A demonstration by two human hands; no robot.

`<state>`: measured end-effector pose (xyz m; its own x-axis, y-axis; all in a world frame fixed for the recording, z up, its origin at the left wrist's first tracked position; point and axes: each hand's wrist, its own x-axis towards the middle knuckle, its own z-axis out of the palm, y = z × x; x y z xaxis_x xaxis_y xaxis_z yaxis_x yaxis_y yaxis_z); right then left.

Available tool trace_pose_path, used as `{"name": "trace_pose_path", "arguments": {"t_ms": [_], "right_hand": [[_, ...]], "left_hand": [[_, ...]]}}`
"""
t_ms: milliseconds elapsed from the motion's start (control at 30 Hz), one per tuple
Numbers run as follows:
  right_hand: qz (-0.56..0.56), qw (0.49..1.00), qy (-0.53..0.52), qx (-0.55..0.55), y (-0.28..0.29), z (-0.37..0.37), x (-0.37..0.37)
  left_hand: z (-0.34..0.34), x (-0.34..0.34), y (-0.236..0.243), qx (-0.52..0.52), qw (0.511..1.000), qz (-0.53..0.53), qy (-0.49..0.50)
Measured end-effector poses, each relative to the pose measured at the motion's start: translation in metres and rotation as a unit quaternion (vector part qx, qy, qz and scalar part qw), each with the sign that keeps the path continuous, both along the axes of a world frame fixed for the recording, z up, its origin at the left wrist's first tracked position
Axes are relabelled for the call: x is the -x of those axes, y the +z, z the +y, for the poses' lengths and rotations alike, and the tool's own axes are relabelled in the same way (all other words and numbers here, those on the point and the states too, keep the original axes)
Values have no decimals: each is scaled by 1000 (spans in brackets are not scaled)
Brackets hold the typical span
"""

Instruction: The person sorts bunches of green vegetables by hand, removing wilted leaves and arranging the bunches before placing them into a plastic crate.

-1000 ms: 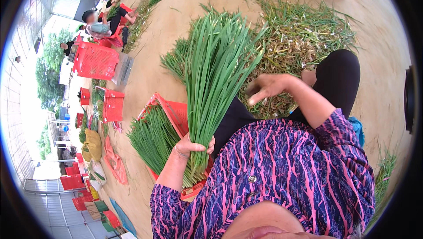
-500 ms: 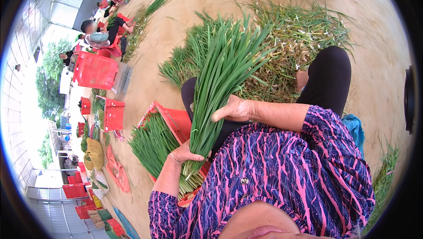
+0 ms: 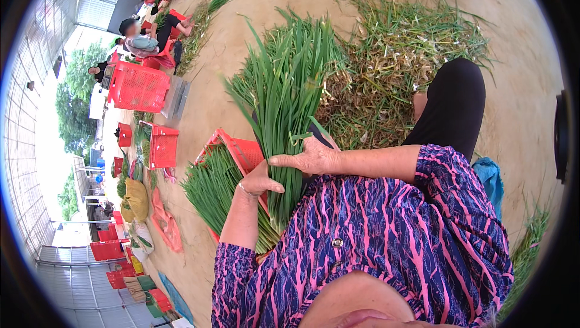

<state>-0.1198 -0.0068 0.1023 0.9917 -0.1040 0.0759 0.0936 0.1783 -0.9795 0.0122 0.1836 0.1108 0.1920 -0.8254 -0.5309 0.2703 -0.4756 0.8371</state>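
At the far left, around eight o'clock from the left hand, an orange plastic sheet point(image 3: 165, 224) lies crumpled on the floor point(image 3: 202, 95). Nearer, at nine o'clock, long green leaves point(image 3: 208, 184) fill a red basket point(image 3: 246, 151), whose visible wall rises at eleven o'clock from this same hand. The left hand point(image 3: 260, 184) is closed around the lower part of a leaf bunch point(image 3: 289, 101), with its thumb over the front. The bunch stands in front of the person, its long axis running nearly from twelve o'clock, where the tips spread, to six o'clock, where the pale stem ends are. The right hand point(image 3: 309, 157) grips the bunch slightly higher, its thumb lying across toward nine o'clock; its other fingers are mostly hidden. So both hands touch the bunch, but the left one is nearer to the stem ends and to the basket. Between one and two o'clock from the right hand, a loose heap point(image 3: 405, 50) of cut leaves covers the floor.
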Motion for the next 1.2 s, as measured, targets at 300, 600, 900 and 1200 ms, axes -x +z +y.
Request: {"name": "trace_pose_path", "arguments": {"t_ms": [300, 600, 900, 1200], "right_hand": [[38, 960, 38, 274, -36, -45, -14], [89, 977, -128, 145, 11, -175, 22], [-48, 998, -39, -4, -4, -161, 6], [29, 995, -90, -17, -4, -146, 1]], "left_hand": [[-54, 5, -1, 40, 994, 82, -65], [-49, 10, -11, 32, 996, 81, -7], [-54, 13, -18, 36, 998, 49, -20], [-58, 18, -16, 33, 999, 25, -28]]}}
